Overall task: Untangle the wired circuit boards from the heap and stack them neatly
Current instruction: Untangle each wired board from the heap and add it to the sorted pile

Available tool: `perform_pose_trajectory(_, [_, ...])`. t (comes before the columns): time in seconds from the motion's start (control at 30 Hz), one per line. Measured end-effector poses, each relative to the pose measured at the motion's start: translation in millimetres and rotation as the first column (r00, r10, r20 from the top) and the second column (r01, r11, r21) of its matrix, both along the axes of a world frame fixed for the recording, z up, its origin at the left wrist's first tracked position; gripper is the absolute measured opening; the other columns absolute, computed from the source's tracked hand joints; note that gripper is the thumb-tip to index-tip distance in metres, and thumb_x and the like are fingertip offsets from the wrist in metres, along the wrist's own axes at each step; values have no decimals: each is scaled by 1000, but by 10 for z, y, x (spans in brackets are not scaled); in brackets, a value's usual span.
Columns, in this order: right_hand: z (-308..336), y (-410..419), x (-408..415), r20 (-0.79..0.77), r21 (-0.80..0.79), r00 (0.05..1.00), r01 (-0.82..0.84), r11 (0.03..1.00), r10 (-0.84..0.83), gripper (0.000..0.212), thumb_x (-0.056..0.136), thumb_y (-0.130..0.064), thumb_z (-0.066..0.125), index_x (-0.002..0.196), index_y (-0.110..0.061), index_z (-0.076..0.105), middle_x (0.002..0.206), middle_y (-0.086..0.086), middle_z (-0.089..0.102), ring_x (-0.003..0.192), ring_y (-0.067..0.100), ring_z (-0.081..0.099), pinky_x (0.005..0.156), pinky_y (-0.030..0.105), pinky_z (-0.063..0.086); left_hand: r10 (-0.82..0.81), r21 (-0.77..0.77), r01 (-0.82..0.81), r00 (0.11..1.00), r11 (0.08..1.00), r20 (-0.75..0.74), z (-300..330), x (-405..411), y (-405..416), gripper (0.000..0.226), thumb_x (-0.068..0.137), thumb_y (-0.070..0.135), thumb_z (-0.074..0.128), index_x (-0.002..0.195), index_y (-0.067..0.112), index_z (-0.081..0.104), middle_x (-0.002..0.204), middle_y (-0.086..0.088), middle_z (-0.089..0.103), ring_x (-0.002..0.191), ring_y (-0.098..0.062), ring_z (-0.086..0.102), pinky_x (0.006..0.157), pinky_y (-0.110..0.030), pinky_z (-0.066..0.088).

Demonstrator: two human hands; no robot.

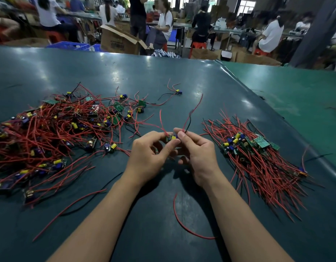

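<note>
that little board (pixel 171 138) looks light and stiff with floppy wires, so both the left hand (pixel 150 155) and right hand (pixel 196 154) pinch its edges, fingers curled close

Dark green table mat (pixel 125 72) with glare patches; lighter green surface (pixel 305 95) at right; open cardboard box (pixel 120 40) beyond far edge; blue crates (pixel 69 46); red stools (pixel 197 46); seated workers (pixel 165 23) at long benches (pixel 229 30); bright windows (pixel 246 5) behind.
</note>
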State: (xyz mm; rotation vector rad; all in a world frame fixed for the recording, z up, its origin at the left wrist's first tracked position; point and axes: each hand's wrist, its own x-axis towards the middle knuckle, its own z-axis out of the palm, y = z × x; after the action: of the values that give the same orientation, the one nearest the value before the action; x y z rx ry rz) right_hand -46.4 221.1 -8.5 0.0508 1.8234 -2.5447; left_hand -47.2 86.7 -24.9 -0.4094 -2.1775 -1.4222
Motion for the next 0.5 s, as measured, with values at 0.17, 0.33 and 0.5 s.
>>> perform_pose_trajectory(0.17, [5,-13,-5,-53,36,995,83,996,-81,10,91,-17,67,91,-17,77,82,-2,73,63,12,65,42,19,43,24,139,-25,1000,990,10,2,-13,-2,13,79,15,79,89,10,72,90,-4,63,67,-12,58,61,-27,49])
perform_pose_trajectory(0.33, [41,27,-49,41,-99,983,185,978,-181,11,87,-18,72,86,-7,74,70,-1,69,51,7,55,41,17,38,-47,318,-11,983,948,175,36,-15,35,16,83,16,75,79,1,71,71,-7,65,61,-10,55,61,-22,46])
perform_pose_trajectory(0.5, [52,77,-77,57,-168,979,201,965,-194,12,88,-16,70,85,-5,74,67,-1,66,51,6,52,40,15,37,-114,409,6,964,913,239,55,-2,63,14,83,14,75,79,0,71,71,-7,63,65,-14,52,64,-28,45])
